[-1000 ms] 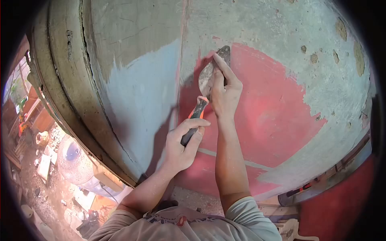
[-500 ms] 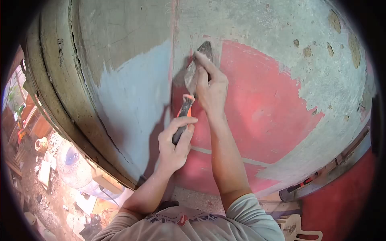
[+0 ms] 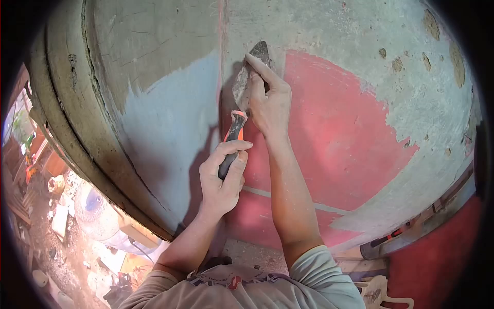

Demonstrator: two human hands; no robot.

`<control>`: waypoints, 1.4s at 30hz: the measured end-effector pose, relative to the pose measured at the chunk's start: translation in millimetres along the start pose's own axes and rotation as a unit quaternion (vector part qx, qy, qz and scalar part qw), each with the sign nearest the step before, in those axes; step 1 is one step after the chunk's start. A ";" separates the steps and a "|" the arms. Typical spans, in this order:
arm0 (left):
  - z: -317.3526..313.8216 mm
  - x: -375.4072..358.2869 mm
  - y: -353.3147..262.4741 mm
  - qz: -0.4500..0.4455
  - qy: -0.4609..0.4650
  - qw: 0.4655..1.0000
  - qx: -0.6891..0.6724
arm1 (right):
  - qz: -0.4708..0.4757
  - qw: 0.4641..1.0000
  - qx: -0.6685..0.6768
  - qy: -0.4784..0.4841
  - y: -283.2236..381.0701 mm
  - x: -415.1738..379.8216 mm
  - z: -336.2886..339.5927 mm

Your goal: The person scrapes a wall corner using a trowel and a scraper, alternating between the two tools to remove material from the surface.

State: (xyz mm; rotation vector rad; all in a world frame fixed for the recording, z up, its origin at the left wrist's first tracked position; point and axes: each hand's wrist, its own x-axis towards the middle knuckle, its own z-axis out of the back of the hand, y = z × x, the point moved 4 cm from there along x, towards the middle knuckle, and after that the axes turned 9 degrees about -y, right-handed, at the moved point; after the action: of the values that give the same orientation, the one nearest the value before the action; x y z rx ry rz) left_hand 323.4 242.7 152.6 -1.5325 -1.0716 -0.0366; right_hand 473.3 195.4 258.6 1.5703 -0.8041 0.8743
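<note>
My left hand [image 3: 222, 175] is closed around the black and orange handle of a trowel [image 3: 240, 90], with the thumb and forefinger along the grip. The trowel's grey, paint-smeared blade points up the wall [image 3: 329, 31]. My right hand [image 3: 270, 100] is closed on the blade's right side, its forefinger stretched toward the tip and laid on the metal. The blade lies close against the wall; whether its whole edge touches is hidden. Around it the wall is bare grey plaster, with a red painted patch [image 3: 339, 129] to the right and a light blue patch [image 3: 175, 113] to the left.
A cracked, curved frame [image 3: 67, 113] edges the wall on the left. Beyond it, rubble and a pale round container [image 3: 95, 211] stand on the ground. At lower right are a beige plastic chair [image 3: 378, 293] and a black and red tool [image 3: 391, 236].
Both hands have moved slightly upward along the wall, carrying the trowel with them. The blade tip now sits higher on the grey plaster, and the grip looks the same.
</note>
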 end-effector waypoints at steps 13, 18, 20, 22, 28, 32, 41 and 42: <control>8.2 -14.2 5.5 -0.007 -0.038 0.999 -0.002 | -0.029 0.999 -0.002 0.025 -8.3 -16.8 -8.4; 9.0 13.4 -6.4 -0.018 -0.052 0.998 0.006 | -0.028 0.998 -0.028 0.043 10.9 7.8 -18.5; 11.3 11.6 -3.1 0.012 -0.043 0.999 -0.026 | -0.008 0.999 -0.024 0.027 5.8 3.1 -18.9; 14.9 3.0 5.1 0.048 -0.050 0.996 -0.057 | -0.033 0.999 -0.022 0.033 9.6 -7.8 -14.9; 25.6 -80.6 59.3 0.144 -0.049 0.981 -0.124 | -0.140 0.989 0.003 0.045 -26.3 -97.7 10.4; 39.8 -105.1 94.6 0.135 -0.044 0.979 -0.150 | -0.190 0.980 -0.001 0.065 -34.6 -128.1 20.2; 30.2 -55.2 33.6 0.113 -0.051 0.987 -0.099 | -0.114 0.991 -0.021 0.065 -22.2 -73.5 2.1; 29.3 -48.9 27.8 0.118 -0.053 0.987 -0.100 | -0.090 0.994 -0.021 0.059 -21.6 -64.4 -1.8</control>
State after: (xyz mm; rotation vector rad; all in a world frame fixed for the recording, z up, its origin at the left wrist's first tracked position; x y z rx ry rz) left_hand 297.2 240.9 94.8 -1.8526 -0.9857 0.1046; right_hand 459.8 203.3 192.5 1.5124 -0.5845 0.8058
